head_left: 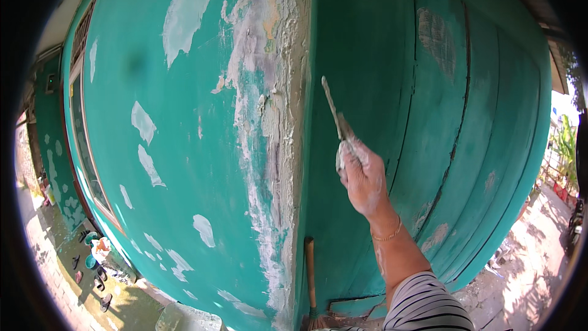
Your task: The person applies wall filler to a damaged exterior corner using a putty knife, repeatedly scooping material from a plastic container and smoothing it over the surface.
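Note:
My right hand, smeared with pale putty, is closed round a putty knife. The knife's blade is seen almost edge-on, points up and left, and carries putty. It stands apart from the wall corner, in front of the darker green side. Rough, thick grey-white filler runs down that corner, with scraped white and lilac patches on the green wall left of it. My left hand does not show.
A broom leans upright at the foot of the corner. Green plank-like panels with dark gaps fill the right side. At lower left, sandals and small tubs are on the ground. A framed window is at far left.

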`<state>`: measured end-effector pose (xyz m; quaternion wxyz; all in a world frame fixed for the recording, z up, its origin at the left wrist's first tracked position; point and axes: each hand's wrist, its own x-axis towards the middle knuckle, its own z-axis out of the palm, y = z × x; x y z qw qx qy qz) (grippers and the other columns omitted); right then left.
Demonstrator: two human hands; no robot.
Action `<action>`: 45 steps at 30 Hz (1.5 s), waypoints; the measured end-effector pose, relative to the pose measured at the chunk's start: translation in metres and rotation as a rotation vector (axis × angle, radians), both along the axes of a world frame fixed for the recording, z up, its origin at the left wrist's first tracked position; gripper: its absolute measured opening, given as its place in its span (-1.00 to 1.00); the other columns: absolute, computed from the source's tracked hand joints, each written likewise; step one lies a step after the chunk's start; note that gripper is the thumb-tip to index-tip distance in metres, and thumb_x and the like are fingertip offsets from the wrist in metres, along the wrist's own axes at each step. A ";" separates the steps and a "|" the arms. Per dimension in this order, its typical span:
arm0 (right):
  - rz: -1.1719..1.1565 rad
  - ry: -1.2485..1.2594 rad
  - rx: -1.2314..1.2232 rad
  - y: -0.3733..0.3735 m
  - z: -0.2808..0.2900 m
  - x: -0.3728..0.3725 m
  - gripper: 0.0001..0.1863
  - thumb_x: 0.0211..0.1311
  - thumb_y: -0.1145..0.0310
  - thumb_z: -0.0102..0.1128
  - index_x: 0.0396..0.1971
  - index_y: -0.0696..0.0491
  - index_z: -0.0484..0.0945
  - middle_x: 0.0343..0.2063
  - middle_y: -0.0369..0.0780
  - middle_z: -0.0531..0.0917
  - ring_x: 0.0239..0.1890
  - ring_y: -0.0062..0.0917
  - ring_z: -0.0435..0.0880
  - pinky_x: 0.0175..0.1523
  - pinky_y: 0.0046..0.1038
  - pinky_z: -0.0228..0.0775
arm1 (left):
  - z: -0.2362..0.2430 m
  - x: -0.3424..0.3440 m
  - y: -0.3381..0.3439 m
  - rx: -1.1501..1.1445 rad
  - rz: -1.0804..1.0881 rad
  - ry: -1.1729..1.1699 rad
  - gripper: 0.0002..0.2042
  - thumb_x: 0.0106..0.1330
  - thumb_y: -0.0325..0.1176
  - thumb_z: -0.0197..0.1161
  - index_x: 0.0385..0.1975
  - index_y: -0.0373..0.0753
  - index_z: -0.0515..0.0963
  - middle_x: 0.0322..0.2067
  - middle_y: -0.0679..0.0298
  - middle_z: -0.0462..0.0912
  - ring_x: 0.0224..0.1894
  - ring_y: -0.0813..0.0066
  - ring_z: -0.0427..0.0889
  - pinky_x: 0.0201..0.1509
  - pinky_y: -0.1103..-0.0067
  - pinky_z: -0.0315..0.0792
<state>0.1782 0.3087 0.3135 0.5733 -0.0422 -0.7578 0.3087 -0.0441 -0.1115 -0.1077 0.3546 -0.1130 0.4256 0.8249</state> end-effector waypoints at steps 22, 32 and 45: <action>-0.078 0.148 0.079 0.001 0.146 -0.029 -0.65 0.47 0.21 0.11 -0.42 0.20 0.50 -0.61 -0.36 0.45 -0.63 -0.74 0.33 -0.54 -0.56 0.25 | 0.052 -0.028 -0.010 0.030 -0.194 0.136 -0.45 0.33 0.05 0.21 0.21 -0.09 0.33 0.15 0.08 0.39 0.16 0.04 0.41 0.27 -0.15 0.32; -0.116 0.054 0.005 -0.023 0.020 -0.026 -0.62 0.52 0.29 0.05 0.16 0.22 0.52 -0.53 -0.38 0.42 -0.47 -0.73 0.36 -0.35 -0.62 0.32 | 0.037 -0.032 -0.026 0.070 -0.184 0.081 -0.34 0.30 0.10 0.24 0.30 -0.14 0.29 0.23 0.11 0.37 0.31 0.00 0.32 0.29 -0.13 0.30; -0.762 -0.249 1.170 -0.067 0.065 0.018 -0.45 0.09 0.46 0.32 0.17 -0.13 0.61 -0.49 -0.25 0.50 -0.51 -0.35 0.53 -0.42 -0.36 0.41 | 0.007 -0.063 -0.024 0.038 -0.192 0.069 -0.29 0.27 0.13 0.25 0.31 -0.17 0.28 0.25 0.11 0.35 0.33 -0.01 0.30 0.31 -0.15 0.30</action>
